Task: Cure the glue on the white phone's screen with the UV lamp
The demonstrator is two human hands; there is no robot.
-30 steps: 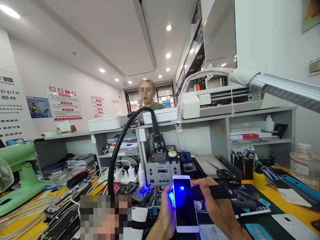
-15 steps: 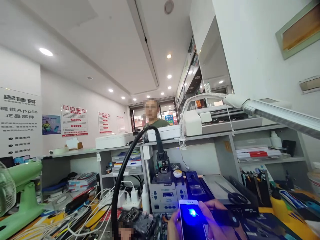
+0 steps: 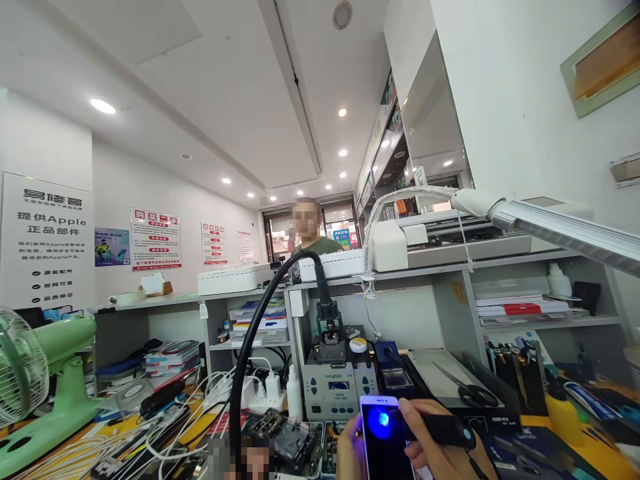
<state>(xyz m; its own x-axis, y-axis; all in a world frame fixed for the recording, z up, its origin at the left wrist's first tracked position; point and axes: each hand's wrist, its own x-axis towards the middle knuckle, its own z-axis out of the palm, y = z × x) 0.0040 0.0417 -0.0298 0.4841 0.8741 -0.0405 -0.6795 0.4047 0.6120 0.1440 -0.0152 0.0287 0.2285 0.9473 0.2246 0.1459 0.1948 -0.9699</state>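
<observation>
Glow around the blue spot point(image 3: 383, 419) has shrunk since half a second ago, leaving a tighter, rounder patch on the dark screen of the white smartphone point(image 3: 390, 460). That phone is held up at the near edge of the scene, right of centre, on the near side of the hot-air rework station point(image 3: 330, 393). Doing this well likely means keeping the phone and the black torch point(image 3: 443, 430) steady together, so the spot stays put and no fingertip covers the screen. The left hand point(image 3: 349, 450) curls along the phone's left side, its fingertips hidden. The right hand point(image 3: 435, 453) wraps around the torch, a fingertip seemingly pressed to the phone's upper right edge; the torch's front end is hidden.
</observation>
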